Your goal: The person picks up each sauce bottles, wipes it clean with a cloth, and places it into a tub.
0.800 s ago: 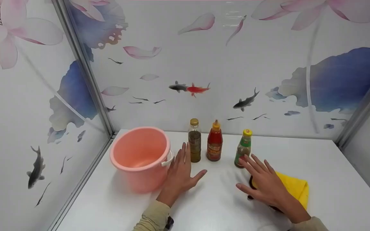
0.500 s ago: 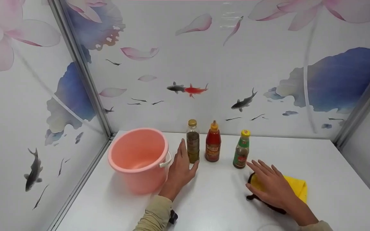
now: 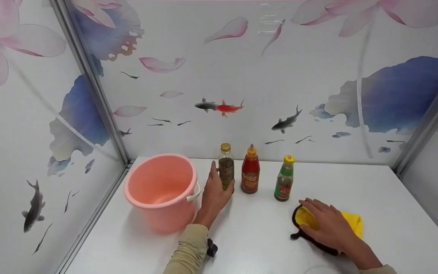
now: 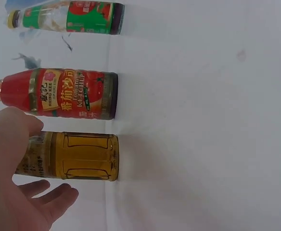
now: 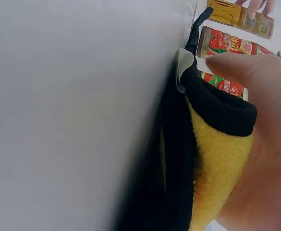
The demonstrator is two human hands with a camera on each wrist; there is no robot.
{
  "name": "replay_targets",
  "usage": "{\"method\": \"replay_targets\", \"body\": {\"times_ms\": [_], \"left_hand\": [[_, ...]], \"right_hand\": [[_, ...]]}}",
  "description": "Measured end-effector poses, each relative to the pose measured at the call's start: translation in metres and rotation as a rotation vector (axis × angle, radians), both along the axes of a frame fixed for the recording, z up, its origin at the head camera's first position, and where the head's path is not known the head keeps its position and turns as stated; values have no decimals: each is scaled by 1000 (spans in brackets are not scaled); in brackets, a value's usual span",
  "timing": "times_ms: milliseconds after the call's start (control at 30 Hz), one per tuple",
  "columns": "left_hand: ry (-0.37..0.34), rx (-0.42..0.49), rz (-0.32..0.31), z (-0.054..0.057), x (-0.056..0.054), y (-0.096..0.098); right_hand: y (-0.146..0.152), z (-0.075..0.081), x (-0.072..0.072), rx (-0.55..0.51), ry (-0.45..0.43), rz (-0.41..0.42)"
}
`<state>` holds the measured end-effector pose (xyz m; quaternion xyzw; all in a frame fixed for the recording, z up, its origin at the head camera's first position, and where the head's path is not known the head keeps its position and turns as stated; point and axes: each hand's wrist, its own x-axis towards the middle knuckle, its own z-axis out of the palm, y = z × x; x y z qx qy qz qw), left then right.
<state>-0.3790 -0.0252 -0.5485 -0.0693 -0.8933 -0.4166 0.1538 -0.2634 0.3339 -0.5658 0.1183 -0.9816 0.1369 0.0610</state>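
My left hand (image 3: pixel 216 194) is around the glass bottle of amber oil (image 4: pixel 87 155) with a gold cap; in the left wrist view the thumb lies along one side and the fingers spread on the other, with a gap between fingers and bottle. My right hand (image 3: pixel 327 224) rests over a folded yellow cloth (image 5: pixel 222 168) with black edging and a black loop, fingers relaxed; in the right wrist view the thumb extends past the cloth's raised edge. Beside the oil bottle stands a red ketchup bottle (image 3: pixel 250 173); farther right is a green-labelled bottle (image 3: pixel 284 180) with a yellow cap.
A pink bucket (image 3: pixel 162 217) with a white handle (image 3: pixel 194 193) stands left of my left hand. White panels with painted fish and lotus flowers surround the white table (image 3: pixel 257 236) at the back and sides.
My left hand has moved up to the oil bottle, its thumb coming round the near side. My right hand has moved right and down from beside the green-labelled bottle onto the cloth.
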Motion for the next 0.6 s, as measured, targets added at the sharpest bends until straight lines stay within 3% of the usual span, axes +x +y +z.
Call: {"method": "replay_targets", "body": {"times_ms": [333,600], "left_hand": [[-6,21,6,-7,-12,1],[-31,35,-6,-4,-13,1]], "right_hand": [[5,-2,2,30,-112,-47],[8,-5,2,27,-200,-63]]}}
